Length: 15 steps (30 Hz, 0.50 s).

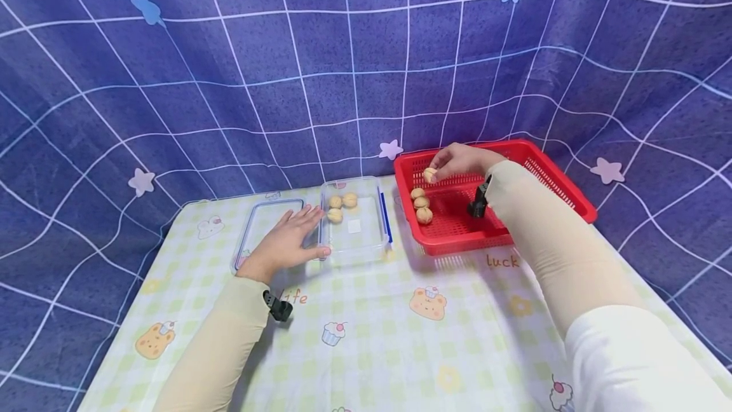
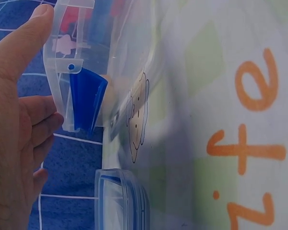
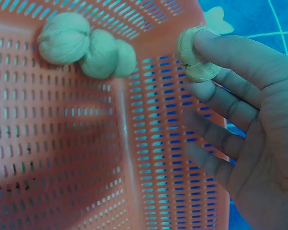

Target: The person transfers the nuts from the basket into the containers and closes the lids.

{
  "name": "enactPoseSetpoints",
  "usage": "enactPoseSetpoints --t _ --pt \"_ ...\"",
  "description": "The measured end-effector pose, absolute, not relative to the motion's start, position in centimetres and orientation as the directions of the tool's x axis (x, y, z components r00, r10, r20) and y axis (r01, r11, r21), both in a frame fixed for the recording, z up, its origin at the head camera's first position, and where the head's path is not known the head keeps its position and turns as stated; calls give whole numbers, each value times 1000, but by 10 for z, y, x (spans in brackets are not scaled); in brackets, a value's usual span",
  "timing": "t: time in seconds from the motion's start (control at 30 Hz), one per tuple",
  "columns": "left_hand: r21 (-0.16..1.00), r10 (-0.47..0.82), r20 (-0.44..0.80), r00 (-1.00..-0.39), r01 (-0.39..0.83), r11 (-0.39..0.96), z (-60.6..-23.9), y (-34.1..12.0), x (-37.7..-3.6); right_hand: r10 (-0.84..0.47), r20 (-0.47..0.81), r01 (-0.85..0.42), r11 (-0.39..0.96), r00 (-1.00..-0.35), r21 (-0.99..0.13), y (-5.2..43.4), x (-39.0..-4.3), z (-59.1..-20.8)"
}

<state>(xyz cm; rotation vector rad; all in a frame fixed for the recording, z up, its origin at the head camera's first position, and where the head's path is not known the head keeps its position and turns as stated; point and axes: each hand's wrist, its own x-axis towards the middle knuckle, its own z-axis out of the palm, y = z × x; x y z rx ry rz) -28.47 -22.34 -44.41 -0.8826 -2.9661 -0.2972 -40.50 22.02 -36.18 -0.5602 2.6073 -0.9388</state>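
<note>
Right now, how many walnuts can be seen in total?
7: three in the clear container, three walnuts on the red basket floor, one walnut pinched by the right hand. None seems hidden.

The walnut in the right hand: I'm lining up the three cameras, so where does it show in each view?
Head: walnut pinched by the right hand above the red basket's left end.
Left wrist: not in it.
Right wrist: walnut upper right, at the fingertips.
Shared landmark: the three walnuts left in the basket, in the head and right wrist views.
</note>
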Motion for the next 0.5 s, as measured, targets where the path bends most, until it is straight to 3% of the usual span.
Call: enactPoseSetpoints --t 0.5 --pt "94 543 71 -837 547 832 -440 -221 -283 -484 -80 -337 709 -872 -619 200 -407 -343"
